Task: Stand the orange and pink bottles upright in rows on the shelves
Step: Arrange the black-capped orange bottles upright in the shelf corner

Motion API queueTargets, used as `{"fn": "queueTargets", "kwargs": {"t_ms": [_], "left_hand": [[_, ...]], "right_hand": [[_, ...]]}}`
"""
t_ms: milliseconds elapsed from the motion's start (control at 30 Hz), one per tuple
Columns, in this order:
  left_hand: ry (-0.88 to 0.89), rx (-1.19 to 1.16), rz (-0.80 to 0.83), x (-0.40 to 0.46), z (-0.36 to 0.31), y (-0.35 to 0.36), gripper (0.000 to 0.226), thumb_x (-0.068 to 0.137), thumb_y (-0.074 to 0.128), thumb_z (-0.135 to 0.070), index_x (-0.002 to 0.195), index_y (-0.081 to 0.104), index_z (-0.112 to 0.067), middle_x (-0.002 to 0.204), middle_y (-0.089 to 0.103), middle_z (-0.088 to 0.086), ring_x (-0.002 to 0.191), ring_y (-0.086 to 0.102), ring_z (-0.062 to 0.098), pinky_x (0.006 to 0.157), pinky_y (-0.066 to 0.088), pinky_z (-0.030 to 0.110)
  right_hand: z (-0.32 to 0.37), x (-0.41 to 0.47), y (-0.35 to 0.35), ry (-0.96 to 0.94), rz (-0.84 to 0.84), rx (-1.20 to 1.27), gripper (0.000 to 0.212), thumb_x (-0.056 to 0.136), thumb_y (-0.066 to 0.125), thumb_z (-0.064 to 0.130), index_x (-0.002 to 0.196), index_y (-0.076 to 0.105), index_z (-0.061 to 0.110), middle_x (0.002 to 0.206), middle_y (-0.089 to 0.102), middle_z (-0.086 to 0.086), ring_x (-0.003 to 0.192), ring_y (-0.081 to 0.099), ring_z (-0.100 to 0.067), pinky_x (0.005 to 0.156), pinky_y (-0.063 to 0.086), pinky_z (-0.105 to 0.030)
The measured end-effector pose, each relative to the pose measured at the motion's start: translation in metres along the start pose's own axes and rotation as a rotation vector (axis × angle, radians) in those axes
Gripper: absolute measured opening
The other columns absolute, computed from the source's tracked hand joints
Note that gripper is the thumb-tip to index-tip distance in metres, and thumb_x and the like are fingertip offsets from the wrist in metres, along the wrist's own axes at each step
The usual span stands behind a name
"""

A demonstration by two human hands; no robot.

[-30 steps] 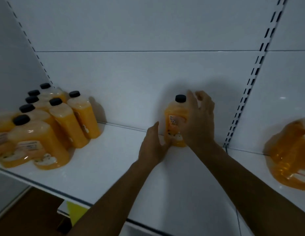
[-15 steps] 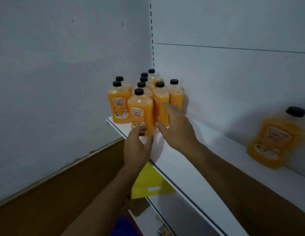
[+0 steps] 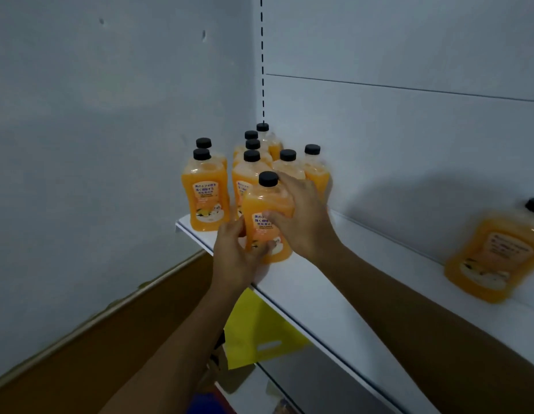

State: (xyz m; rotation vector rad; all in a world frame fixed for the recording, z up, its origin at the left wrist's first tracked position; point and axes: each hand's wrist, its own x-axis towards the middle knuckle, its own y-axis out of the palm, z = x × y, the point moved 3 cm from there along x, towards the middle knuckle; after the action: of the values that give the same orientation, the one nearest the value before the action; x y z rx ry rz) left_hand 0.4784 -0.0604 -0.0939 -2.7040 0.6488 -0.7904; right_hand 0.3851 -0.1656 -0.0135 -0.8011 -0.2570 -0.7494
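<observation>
An orange bottle with a black cap [image 3: 261,210] stands upright near the front edge of the white shelf [image 3: 325,297], in front of a cluster of several upright orange bottles [image 3: 206,195] in the left corner. My right hand [image 3: 301,216] wraps round its right side and my left hand [image 3: 235,255] grips its lower left side. Another orange bottle [image 3: 495,261] stands alone further right against the back panel.
The side wall [image 3: 110,144] closes the shelf on the left. Below the shelf edge hangs a yellow bag [image 3: 259,333], with a lower shelf [image 3: 289,380] underneath. A slotted upright strip [image 3: 262,61] runs up the corner.
My view swung left from the lone bottle to the corner cluster. Both hands left that bottle and now hold a front bottle, which sits nearer the shelf's front edge than half a second ago.
</observation>
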Motion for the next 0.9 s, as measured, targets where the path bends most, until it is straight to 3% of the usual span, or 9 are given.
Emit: {"fn": "queueTargets", "kwargs": {"t_ms": [67, 100, 167, 233, 300, 400, 567, 667, 900], "left_hand": [[0.010, -0.078, 0.019, -0.006, -0.002, 0.014, 0.049, 0.078, 0.078, -0.029, 0.124, 0.062, -0.021, 0.117, 0.053, -0.007, 0.104, 0.042, -0.019, 0.083, 0.036, 0.000], [0.017, -0.125, 0.050, -0.008, -0.005, 0.024, 0.051, 0.080, 0.077, -0.030, 0.126, 0.059, -0.023, 0.120, 0.055, -0.009, 0.108, 0.045, -0.015, 0.088, 0.041, 0.006], [0.034, -0.242, 0.167, -0.011, -0.014, 0.050, 0.052, 0.082, 0.074, -0.034, 0.130, 0.055, -0.026, 0.121, 0.061, -0.010, 0.112, 0.056, 0.003, 0.092, 0.052, 0.032], [0.043, -0.345, 0.308, -0.015, -0.031, 0.081, 0.053, 0.084, 0.070, -0.035, 0.134, 0.052, -0.027, 0.120, 0.065, -0.009, 0.111, 0.061, 0.013, 0.090, 0.055, 0.041], [0.072, -0.336, 0.421, -0.019, -0.050, 0.114, 0.049, 0.086, 0.070, -0.035, 0.132, 0.053, -0.029, 0.118, 0.066, -0.012, 0.109, 0.062, 0.012, 0.090, 0.055, 0.034], [0.122, -0.290, 0.551, -0.029, -0.078, 0.159, 0.045, 0.085, 0.072, -0.032, 0.127, 0.057, -0.028, 0.111, 0.066, -0.018, 0.104, 0.062, 0.001, 0.083, 0.048, 0.009], [0.174, -0.364, 0.710, -0.055, -0.120, 0.208, 0.046, 0.080, 0.071, -0.037, 0.123, 0.060, -0.029, 0.102, 0.068, -0.023, 0.095, 0.061, -0.012, 0.074, 0.047, 0.006], [0.182, -0.388, 0.754, -0.067, -0.131, 0.227, 0.043, 0.082, 0.073, -0.028, 0.122, 0.061, -0.026, 0.103, 0.068, -0.020, 0.095, 0.061, -0.012, 0.074, 0.043, 0.003], [0.181, -0.362, 0.791, -0.073, -0.126, 0.246, 0.050, 0.085, 0.072, -0.026, 0.132, 0.054, -0.028, 0.111, 0.069, -0.014, 0.098, 0.063, -0.005, 0.077, 0.050, 0.011]], "right_hand": [[-0.006, -0.007, -0.015, -0.003, -0.056, 0.004, 0.065, 0.081, 0.075, 0.022, 0.139, 0.046, 0.022, 0.131, 0.044, -0.005, 0.114, 0.044, -0.011, 0.100, 0.042, -0.027], [-0.010, -0.011, -0.025, 0.017, -0.083, -0.018, 0.063, 0.081, 0.076, 0.022, 0.138, 0.047, 0.022, 0.132, 0.045, -0.006, 0.114, 0.045, -0.012, 0.097, 0.042, -0.025], [-0.020, -0.020, -0.047, 0.074, -0.140, -0.112, 0.063, 0.080, 0.075, 0.026, 0.137, 0.047, 0.024, 0.129, 0.046, -0.005, 0.113, 0.048, -0.015, 0.089, 0.039, -0.022], [-0.031, -0.032, -0.074, 0.117, -0.213, -0.194, 0.063, 0.079, 0.076, 0.029, 0.135, 0.049, 0.026, 0.122, 0.047, -0.003, 0.105, 0.050, -0.016, 0.083, 0.038, -0.023], [-0.042, -0.046, -0.106, 0.169, -0.293, -0.257, 0.062, 0.078, 0.077, 0.031, 0.133, 0.050, 0.027, 0.117, 0.047, 0.000, 0.099, 0.050, -0.014, 0.080, 0.039, -0.023], [-0.057, -0.072, -0.151, 0.269, -0.374, -0.329, 0.062, 0.079, 0.076, 0.032, 0.135, 0.049, 0.027, 0.118, 0.045, 0.003, 0.099, 0.045, -0.008, 0.082, 0.035, -0.020], [-0.076, -0.109, -0.204, 0.365, -0.483, -0.419, 0.062, 0.078, 0.077, 0.028, 0.134, 0.051, 0.026, 0.128, 0.048, -0.002, 0.109, 0.047, -0.012, 0.085, 0.034, -0.020], [-0.084, -0.124, -0.219, 0.391, -0.518, -0.457, 0.063, 0.078, 0.077, 0.026, 0.135, 0.051, 0.026, 0.124, 0.048, -0.003, 0.105, 0.047, -0.011, 0.082, 0.032, -0.017], [-0.101, -0.138, -0.231, 0.360, -0.540, -0.421, 0.055, 0.075, 0.080, 0.024, 0.125, 0.058, 0.020, 0.111, 0.047, 0.004, 0.094, 0.044, -0.003, 0.077, 0.028, 0.005]]}}
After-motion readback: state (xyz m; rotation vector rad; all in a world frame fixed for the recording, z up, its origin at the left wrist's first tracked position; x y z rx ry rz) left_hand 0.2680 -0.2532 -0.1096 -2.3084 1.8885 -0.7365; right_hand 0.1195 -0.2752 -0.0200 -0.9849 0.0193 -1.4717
